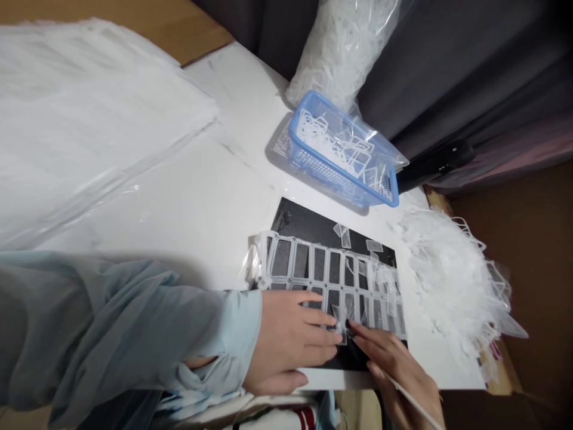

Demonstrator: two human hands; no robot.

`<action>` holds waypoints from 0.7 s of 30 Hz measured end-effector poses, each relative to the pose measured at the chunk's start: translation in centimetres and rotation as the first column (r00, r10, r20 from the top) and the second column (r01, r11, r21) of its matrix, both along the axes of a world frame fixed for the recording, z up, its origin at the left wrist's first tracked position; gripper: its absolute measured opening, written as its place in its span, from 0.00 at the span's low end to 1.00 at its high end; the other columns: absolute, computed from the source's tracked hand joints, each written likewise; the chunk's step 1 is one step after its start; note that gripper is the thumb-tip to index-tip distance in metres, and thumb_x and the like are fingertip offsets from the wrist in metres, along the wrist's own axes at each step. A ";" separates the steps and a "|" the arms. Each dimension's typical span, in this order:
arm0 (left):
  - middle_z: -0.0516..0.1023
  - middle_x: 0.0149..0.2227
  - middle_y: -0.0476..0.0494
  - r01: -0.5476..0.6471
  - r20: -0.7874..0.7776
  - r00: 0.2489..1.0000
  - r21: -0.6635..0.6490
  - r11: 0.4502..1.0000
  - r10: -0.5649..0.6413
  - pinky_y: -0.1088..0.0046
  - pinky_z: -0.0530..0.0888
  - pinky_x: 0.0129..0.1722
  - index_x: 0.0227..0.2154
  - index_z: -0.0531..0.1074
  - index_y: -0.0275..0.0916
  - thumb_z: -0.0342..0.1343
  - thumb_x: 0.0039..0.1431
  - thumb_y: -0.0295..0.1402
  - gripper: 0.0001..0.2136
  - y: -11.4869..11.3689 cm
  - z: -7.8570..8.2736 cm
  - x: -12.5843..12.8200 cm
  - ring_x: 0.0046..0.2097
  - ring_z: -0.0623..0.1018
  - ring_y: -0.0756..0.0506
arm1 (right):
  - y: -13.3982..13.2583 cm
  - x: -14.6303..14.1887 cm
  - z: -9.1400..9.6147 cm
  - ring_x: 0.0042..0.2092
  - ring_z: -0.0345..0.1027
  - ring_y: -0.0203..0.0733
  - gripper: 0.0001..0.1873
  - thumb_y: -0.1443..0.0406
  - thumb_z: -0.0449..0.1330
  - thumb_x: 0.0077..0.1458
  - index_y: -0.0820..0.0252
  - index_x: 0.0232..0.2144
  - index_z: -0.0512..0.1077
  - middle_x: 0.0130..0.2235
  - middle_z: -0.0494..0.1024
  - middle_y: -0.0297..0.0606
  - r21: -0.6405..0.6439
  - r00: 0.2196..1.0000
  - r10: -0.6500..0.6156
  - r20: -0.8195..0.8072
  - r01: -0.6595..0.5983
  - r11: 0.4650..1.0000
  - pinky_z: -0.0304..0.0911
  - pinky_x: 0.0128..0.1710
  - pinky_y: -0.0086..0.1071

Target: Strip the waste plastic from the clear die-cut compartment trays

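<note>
My left hand (290, 334) lies flat with fingers stretched out, resting over the lower left part of a translucent plastic frame strip (293, 263) with rows of rectangular openings. The strip lies on a black mat (308, 224). My right hand (398, 361) is closed around a slim pale stick-like tool (414, 401); its exact kind does not show clearly. Its fingertips meet the strip just right of my left fingertips, where a small clear plastic piece (339, 315) lies. More clear film pieces (344, 236) are scattered on the mat and over the strip's right end.
A blue basket (331, 164) with white plastic frames stands behind the mat, in front of a clear bag (344, 51) full of pieces. White frames are heaped (452, 275) at the right table edge. A large plastic-wrapped stack (89, 119) sits at left, beside cardboard (197, 36).
</note>
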State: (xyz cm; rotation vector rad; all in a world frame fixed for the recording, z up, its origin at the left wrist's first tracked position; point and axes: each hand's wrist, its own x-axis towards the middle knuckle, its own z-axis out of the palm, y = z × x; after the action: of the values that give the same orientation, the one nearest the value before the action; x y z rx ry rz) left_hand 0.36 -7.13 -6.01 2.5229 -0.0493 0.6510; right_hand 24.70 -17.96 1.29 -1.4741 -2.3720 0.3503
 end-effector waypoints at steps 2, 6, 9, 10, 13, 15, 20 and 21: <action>0.67 0.62 0.45 -0.001 -0.003 1.000 0.000 1.000 0.001 0.56 0.49 0.68 0.58 0.66 0.33 0.44 0.64 0.38 0.24 0.0 0.0 0.0 0.63 0.65 0.41 | 0.1 -0.3 -0.1 0.48 0.75 0.45 0.15 0.70 0.52 0.66 0.61 0.53 0.70 0.51 0.78 0.48 0.027 0.998 0.033 0.055 -0.035 0.999 0.72 0.47 0.33; 0.66 0.63 0.46 0.006 -0.017 1.000 0.000 1.000 -0.006 0.57 0.47 0.69 0.59 0.65 0.33 0.44 0.64 0.37 0.24 0.1 0.1 -0.1 0.64 0.64 0.41 | 0.2 -0.2 -0.9 0.48 0.74 0.45 0.22 0.74 0.53 0.63 0.60 0.58 0.65 0.53 0.77 0.48 0.089 0.997 0.004 0.078 -0.011 0.996 0.72 0.43 0.33; 0.65 0.63 0.45 0.017 -0.031 0.999 -0.002 1.000 -0.017 0.58 0.45 0.69 0.59 0.65 0.33 0.45 0.64 0.38 0.24 0.2 0.1 -0.1 0.64 0.63 0.41 | 0.2 0.2 -1.0 0.50 0.72 0.45 0.23 0.75 0.53 0.62 0.57 0.58 0.66 0.53 0.76 0.46 0.138 0.992 -0.116 0.045 0.109 0.984 0.71 0.43 0.34; 0.65 0.63 0.45 0.018 -0.037 0.999 -0.008 1.000 -0.018 0.59 0.45 0.69 0.59 0.65 0.34 0.45 0.64 0.38 0.24 0.2 0.1 -0.1 0.64 0.63 0.41 | 0.1 0.3 -0.9 0.50 0.72 0.46 0.23 0.75 0.53 0.62 0.57 0.58 0.66 0.53 0.76 0.45 0.151 0.986 -0.164 0.028 0.158 0.976 0.70 0.44 0.35; 0.64 0.63 0.47 0.017 -0.048 0.999 -0.032 0.999 -0.019 0.60 0.44 0.69 0.60 0.65 0.35 0.45 0.63 0.37 0.24 0.1 0.1 -0.1 0.64 0.63 0.42 | -0.3 0.6 -0.3 0.51 0.71 0.46 0.19 0.72 0.51 0.64 0.57 0.55 0.68 0.51 0.76 0.45 0.106 0.964 -0.256 -0.066 0.262 0.959 0.70 0.46 0.35; 0.65 0.63 0.47 0.015 -0.044 0.999 -0.031 0.999 -0.016 0.60 0.44 0.69 0.59 0.65 0.35 0.45 0.63 0.37 0.24 0.1 0.1 -0.1 0.64 0.63 0.42 | -0.5 0.6 0.0 0.52 0.71 0.46 0.17 0.71 0.50 0.65 0.57 0.52 0.70 0.51 0.77 0.43 0.015 0.956 -0.267 -0.126 0.271 0.963 0.69 0.48 0.35; 0.65 0.63 0.47 0.006 -0.039 0.999 0.009 1.000 -0.005 0.59 0.46 0.69 0.59 0.66 0.35 0.44 0.63 0.37 0.23 0.2 0.2 -0.1 0.64 0.63 0.42 | -0.2 0.2 -0.3 0.54 0.70 0.45 0.13 0.69 0.51 0.65 0.54 0.49 0.71 0.53 0.77 0.40 -0.134 0.973 -0.201 -0.116 0.185 0.973 0.67 0.53 0.35; 0.65 0.63 0.47 0.005 -0.039 0.999 0.016 1.000 -0.004 0.59 0.46 0.69 0.59 0.66 0.35 0.44 0.63 0.37 0.23 0.2 0.3 -0.1 0.64 0.63 0.42 | -0.1 0.1 -0.4 0.54 0.70 0.45 0.13 0.68 0.51 0.65 0.54 0.48 0.71 0.53 0.77 0.40 -0.146 0.971 -0.206 -0.125 0.187 0.971 0.67 0.52 0.35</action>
State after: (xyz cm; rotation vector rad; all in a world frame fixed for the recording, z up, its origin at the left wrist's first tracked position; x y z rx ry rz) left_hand 0.21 -6.93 -5.72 2.5493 -0.0466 0.6010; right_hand 24.83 -18.06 0.92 -1.6699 -2.1077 0.5515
